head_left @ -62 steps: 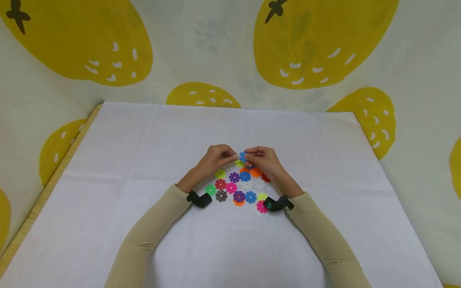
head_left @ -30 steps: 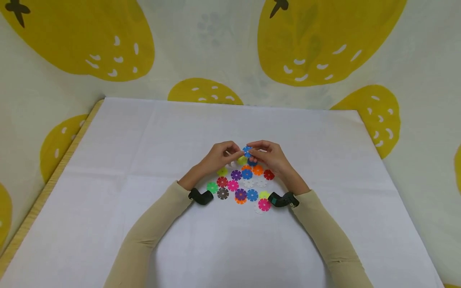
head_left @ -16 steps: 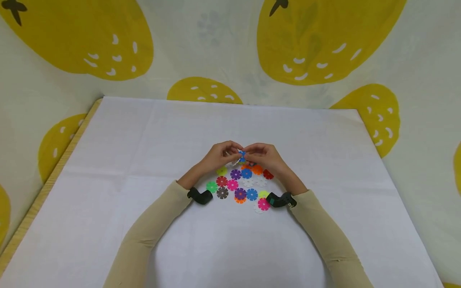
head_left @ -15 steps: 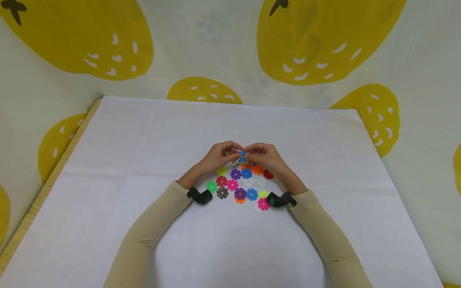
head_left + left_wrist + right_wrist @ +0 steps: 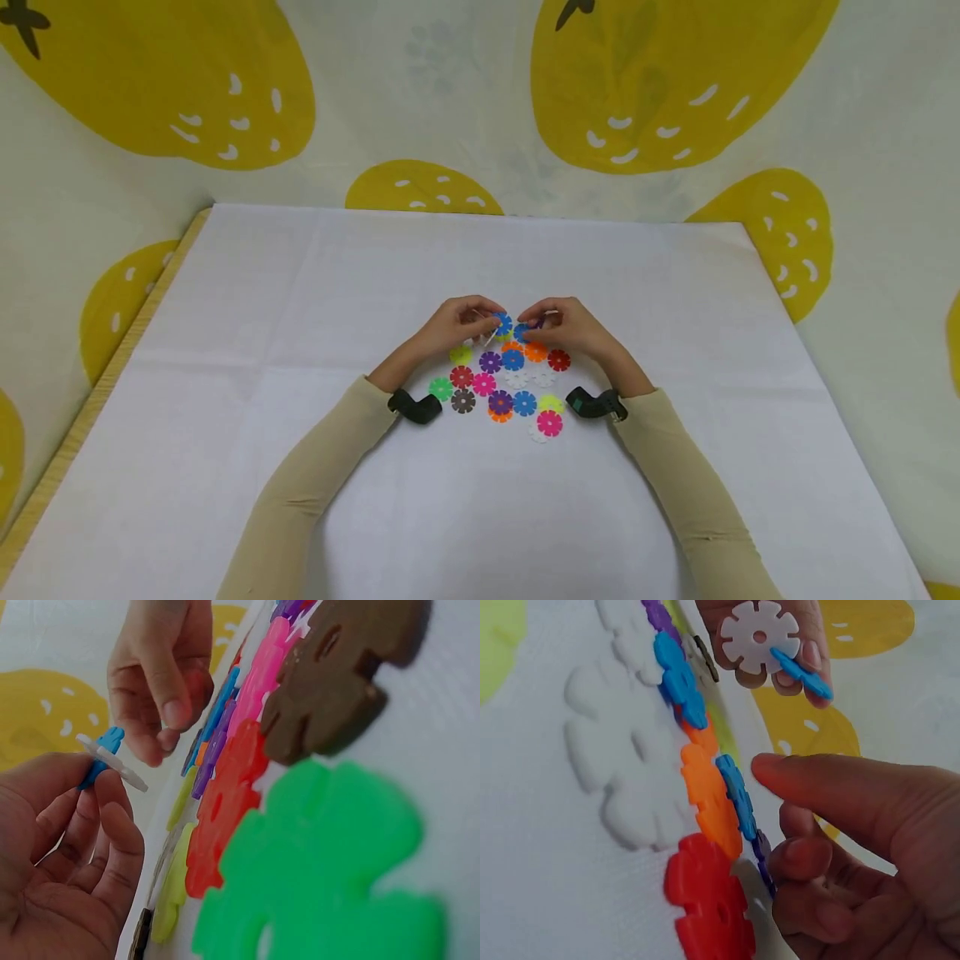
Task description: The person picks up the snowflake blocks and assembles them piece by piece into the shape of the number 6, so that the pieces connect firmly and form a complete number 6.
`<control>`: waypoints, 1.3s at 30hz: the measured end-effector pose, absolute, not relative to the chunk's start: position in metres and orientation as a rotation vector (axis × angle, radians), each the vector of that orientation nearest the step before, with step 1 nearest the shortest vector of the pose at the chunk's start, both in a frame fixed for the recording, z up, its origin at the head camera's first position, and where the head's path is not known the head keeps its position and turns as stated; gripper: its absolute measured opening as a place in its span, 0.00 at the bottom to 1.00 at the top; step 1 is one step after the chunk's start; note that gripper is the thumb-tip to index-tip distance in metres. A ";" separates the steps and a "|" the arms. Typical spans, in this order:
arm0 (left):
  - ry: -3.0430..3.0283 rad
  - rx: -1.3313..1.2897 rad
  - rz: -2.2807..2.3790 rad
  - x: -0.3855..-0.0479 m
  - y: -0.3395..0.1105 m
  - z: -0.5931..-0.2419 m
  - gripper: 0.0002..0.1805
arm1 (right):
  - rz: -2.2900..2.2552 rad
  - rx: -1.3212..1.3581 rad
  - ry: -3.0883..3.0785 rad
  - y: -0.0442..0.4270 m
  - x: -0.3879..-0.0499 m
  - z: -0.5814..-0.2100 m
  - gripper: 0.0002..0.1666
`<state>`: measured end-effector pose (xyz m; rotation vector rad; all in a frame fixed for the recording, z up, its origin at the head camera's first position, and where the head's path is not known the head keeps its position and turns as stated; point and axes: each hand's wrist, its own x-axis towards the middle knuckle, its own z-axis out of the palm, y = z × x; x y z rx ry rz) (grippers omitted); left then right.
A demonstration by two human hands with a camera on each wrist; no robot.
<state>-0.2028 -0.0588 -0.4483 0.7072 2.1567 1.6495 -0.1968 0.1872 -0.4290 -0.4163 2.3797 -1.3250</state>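
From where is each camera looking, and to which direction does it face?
Head: on the head, facing forward and down at the white tablecloth; both beige fabric sleeves, left hand and right hand show.
Left wrist: on that wrist, facing along the left hand, pinching joined white and blue notched plastic discs; the right hand appears beyond.
Right wrist: on that wrist, facing past the right hand; the left hand appears beyond.
Shared: both wrist views show both hands and the joined discs.

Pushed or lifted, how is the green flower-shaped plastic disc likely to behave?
The green disc would probably slide rather than roll, lying flat on the white cloth. It looks thin, so likely light; its neatly notched petals suggest stiffness.
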 end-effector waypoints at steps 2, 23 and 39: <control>2.148 0.710 1.643 -0.203 -0.059 -0.448 0.14 | -1.285 -0.463 2.417 0.188 -0.197 -0.430 0.18; 2.114 0.689 1.645 -0.202 -0.058 -0.450 0.14 | -1.352 -0.314 2.393 0.186 -0.198 -0.430 0.16; 2.108 0.648 1.646 -0.202 -0.058 -0.450 0.13 | -1.673 -0.427 2.174 0.189 -0.198 -0.432 0.11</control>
